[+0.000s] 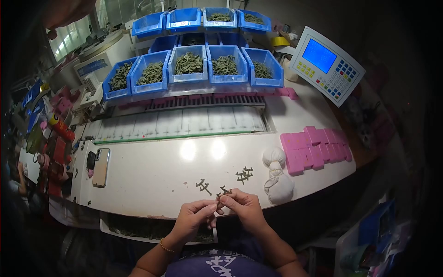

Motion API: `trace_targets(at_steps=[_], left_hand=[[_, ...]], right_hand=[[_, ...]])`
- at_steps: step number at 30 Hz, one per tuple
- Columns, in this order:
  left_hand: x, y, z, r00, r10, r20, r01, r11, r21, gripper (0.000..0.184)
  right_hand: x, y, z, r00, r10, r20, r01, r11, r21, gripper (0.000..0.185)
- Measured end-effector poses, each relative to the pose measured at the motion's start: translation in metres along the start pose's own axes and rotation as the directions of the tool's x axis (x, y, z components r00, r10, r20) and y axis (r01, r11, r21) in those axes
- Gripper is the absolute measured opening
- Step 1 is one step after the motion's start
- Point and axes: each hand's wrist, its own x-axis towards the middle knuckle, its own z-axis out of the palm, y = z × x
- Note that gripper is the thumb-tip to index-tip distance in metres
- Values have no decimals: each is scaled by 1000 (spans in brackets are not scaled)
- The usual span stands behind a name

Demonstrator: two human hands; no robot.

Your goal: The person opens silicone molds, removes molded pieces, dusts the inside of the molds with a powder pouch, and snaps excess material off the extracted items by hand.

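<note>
The left hand (196,214) and right hand (244,205) were together, fingertips pinching a small green piece (219,197), left of the white bundle (278,177); the piece's long axis seemed slanted, though fingers partly hid it. On the table (147,175), a green cluster (245,174) lay just left of the bundle, beyond the nearer right hand; a smaller green group (202,185) lay farther left of the bundle, beyond the left hand.

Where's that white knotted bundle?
In the head view, the bundle lies toward the right side of the white worktop, between the right hand and the pink blocks.
</note>
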Motion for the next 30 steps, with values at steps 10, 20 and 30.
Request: trace_targets(at_steps=[10,20,30], left_hand=[[4,-14,-3,987,122,-101,-99,972,214,12],[-23,-21,-14,954,294,-53,-96,471,877,13],[-41,-21,-37,945,310,-108,-45,447,893,17]], right_hand=[[-5,-10,12,825,-548,141,482,549,-683,16],[19,12,-31,820,-573,17,293,394,-871,21],[35,46,27,866,-474,160,322,282,-904,21]])
